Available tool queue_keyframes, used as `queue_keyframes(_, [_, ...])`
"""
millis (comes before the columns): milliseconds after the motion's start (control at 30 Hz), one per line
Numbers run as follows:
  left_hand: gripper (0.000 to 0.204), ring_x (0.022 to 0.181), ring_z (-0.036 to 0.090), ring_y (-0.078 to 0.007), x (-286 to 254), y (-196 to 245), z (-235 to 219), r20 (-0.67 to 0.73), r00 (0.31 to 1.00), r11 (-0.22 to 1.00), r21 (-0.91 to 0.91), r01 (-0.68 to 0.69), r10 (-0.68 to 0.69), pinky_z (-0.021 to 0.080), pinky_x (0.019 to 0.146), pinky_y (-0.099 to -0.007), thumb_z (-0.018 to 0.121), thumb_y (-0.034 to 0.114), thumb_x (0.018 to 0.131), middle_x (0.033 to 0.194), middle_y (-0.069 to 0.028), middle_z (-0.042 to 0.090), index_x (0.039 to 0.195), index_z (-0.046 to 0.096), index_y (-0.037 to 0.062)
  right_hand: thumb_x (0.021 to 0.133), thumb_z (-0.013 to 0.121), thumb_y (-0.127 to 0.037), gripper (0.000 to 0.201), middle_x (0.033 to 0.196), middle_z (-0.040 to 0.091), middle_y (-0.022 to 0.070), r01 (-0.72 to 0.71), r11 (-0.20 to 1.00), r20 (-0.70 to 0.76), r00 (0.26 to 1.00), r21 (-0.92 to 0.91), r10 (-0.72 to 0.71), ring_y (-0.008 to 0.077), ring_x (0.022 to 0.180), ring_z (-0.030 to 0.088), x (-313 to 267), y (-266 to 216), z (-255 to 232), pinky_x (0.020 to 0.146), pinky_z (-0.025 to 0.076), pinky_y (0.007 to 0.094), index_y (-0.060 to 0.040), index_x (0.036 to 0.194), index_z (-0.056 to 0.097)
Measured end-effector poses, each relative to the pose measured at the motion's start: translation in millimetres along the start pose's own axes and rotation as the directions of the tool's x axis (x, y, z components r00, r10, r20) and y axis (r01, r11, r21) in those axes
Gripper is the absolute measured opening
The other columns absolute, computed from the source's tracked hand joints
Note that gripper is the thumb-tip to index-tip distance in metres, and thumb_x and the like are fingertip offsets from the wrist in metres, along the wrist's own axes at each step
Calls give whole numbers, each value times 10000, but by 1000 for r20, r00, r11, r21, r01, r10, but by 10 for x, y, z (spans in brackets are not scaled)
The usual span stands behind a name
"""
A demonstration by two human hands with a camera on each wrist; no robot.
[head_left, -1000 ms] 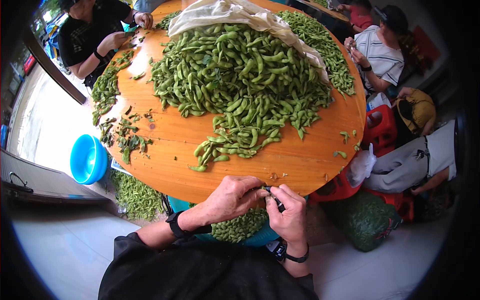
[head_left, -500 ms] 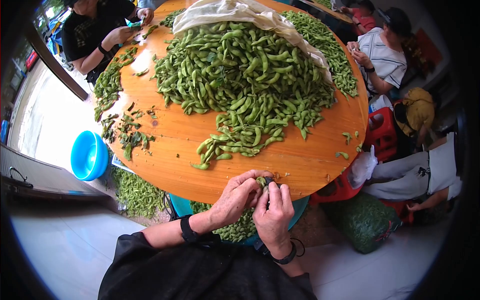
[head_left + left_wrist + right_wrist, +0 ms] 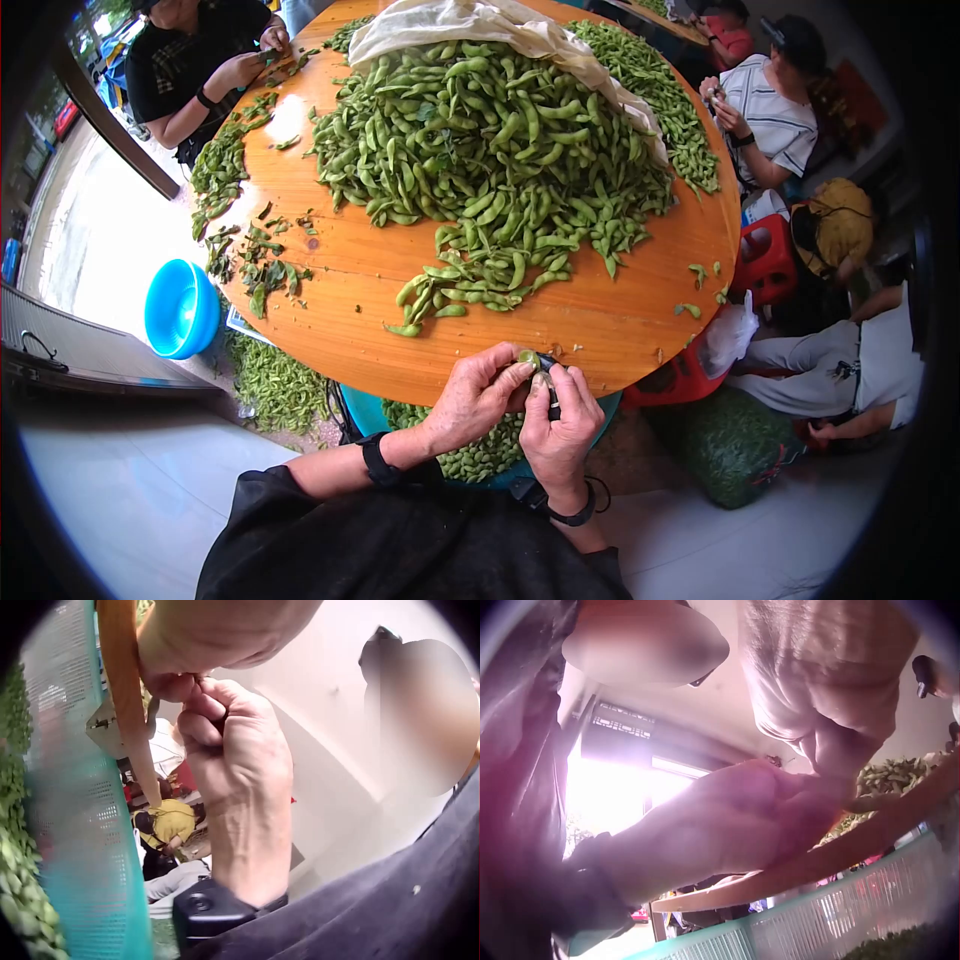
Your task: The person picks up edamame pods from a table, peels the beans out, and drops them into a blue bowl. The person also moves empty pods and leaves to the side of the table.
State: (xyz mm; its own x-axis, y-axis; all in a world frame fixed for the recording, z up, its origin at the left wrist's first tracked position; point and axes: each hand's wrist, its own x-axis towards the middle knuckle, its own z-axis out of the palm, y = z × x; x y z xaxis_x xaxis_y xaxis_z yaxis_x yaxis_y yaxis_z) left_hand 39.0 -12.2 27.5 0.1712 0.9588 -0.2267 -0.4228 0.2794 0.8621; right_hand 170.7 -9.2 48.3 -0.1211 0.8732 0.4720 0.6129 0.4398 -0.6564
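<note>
Hands first: the left hand is pinching a green pod between thumb and fingers, and the right hand is up against it, gripping a small dark thing. Can't tell if that's a blade or something else. Tips basically meet, and both wrist views just show curled fingers, so whether this pod is opened or trimmed yet, no idea.

Right below the hands sits a teal basket with a good layer of small green pieces in it. Look like loose beans to me, so I'd say a fair bit is done.

Just beyond the hands is the wooden table, with a little tongue of pods running toward them from a huge heap under a pale cloth. That's the bulk of what's left, and I'd call it way more than this pair of hands has in the basket. Farther out to the right of the hands there are a few stray pods; out left, leafy scraps, then a blue basin and more green stuff on the floor. Partway along at best, if you ask me, with loads to go.
</note>
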Motion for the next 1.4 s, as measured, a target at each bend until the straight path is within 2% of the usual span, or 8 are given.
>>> queue_keyframes(167, [222,700,498,-11,66,111,-128,161,973,981,-66,180,-168,496,683,-186,519,176,1035,835,46,573,1159,615,19,829,638,-9,156,789,599,166,-157,971,116,984,183,137,328,673,644,-1,125,-94,577,504,380,56,971,627])
queue_keyframes(233, [229,721,519,-15,76,162,-180,174,962,973,-60,223,-209,475,655,-175,530,161,1028,871,23,607,1175,624,13,922,605,-19,121,690,556,38,-431,736,244,902,522,355,74,536,528,2,125,-144,483,417,242,63,1011,617])
queue_keyframes(300, [208,719,518,-10,28,244,-183,237,947,976,38,214,-217,430,605,-166,540,139,1019,897,5,631,1150,645,17,956,574,-16,133,683,517,-17,-531,490,318,833,691,453,31,534,451,46,93,-235,463,366,204,65,1052,615])
queue_keyframes(600, [158,647,508,-36,-53,113,-116,385,880,936,-100,339,-277,373,530,-184,562,164,1009,892,-10,657,1056,664,52,959,564,-5,149,660,477,-27,-474,500,249,857,724,451,31,526,408,129,102,-341,448,314,213,86,1069,607])
queue_keyframes(833, [130,590,484,-40,-52,145,-87,183,959,941,-223,255,-217,337,485,-185,641,172,970,768,8,616,993,654,45,958,558,-2,201,636,464,-33,-664,420,452,738,619,501,26,533,411,10,228,-340,457,328,199,92,1125,617])
queue_keyframes(1333, [166,623,503,-35,-80,94,-73,91,993,977,209,51,-71,390,527,-197,670,188,951,728,22,620,930,679,24,944,572,27,202,816,507,23,-553,538,510,825,636,245,60,557,458,-6,276,-445,464,363,215,101,1129,609])
queue_keyframes(1367, [153,612,504,-38,-73,88,-114,188,961,975,-51,216,-203,378,522,-190,655,184,958,734,13,620,937,672,34,944,572,27,202,816,507,23,-553,538,509,825,636,246,60,557,458,-18,323,-458,464,363,215,101,1129,609])
queue_keyframes(1400, [140,602,505,-42,-67,86,-134,313,903,876,-288,386,-295,366,516,-184,640,181,965,739,4,620,943,664,45,945,573,25,195,789,508,19,-625,328,570,781,709,257,57,550,446,-38,390,-483,461,346,211,83,1127,615])
